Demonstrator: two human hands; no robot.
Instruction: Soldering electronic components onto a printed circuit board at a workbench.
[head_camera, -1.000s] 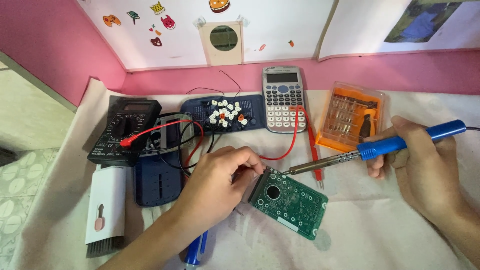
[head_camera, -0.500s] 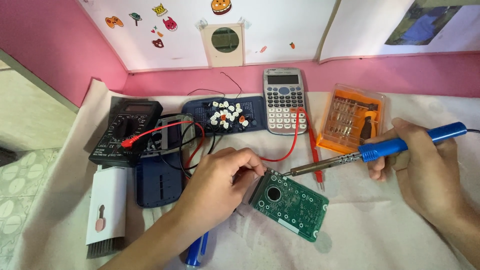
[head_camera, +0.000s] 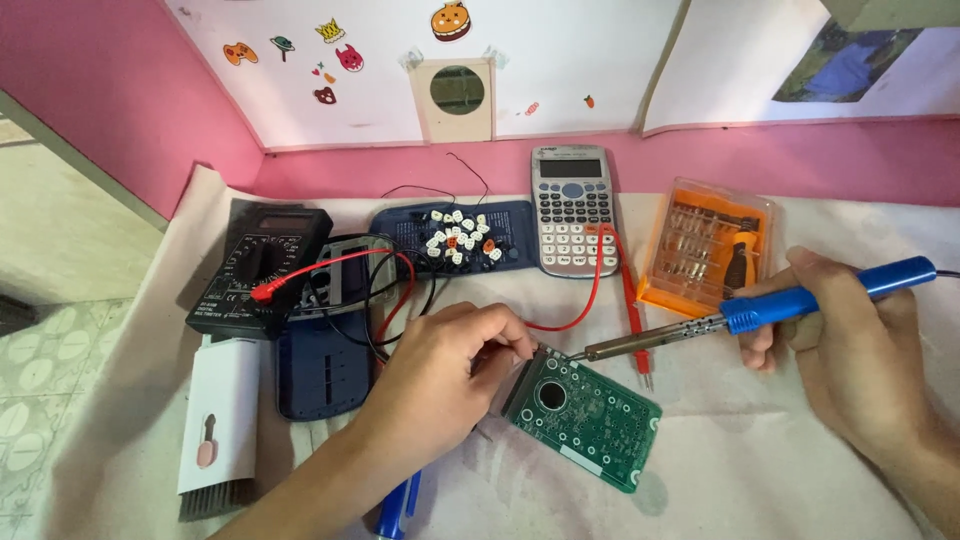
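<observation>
A green circuit board (head_camera: 590, 415) lies on the cloth near the front. My left hand (head_camera: 440, 375) rests at its upper left corner, fingertips pinching the board's edge. My right hand (head_camera: 850, 345) grips the blue handle of a soldering iron (head_camera: 760, 310). Its metal tip touches the board's top edge, close to my left fingertips.
A black multimeter (head_camera: 260, 270) with red and black leads (head_camera: 600, 290) sits at the left. Behind are a dark blue casing with loose white keys (head_camera: 455, 240), a grey calculator (head_camera: 572, 210) and an orange screwdriver-bit box (head_camera: 708, 250). A white brush (head_camera: 218, 425) and a blue pen (head_camera: 398, 505) lie near the front.
Both hands and the soldering iron have stayed almost still; the tip remains at the board's top edge.
</observation>
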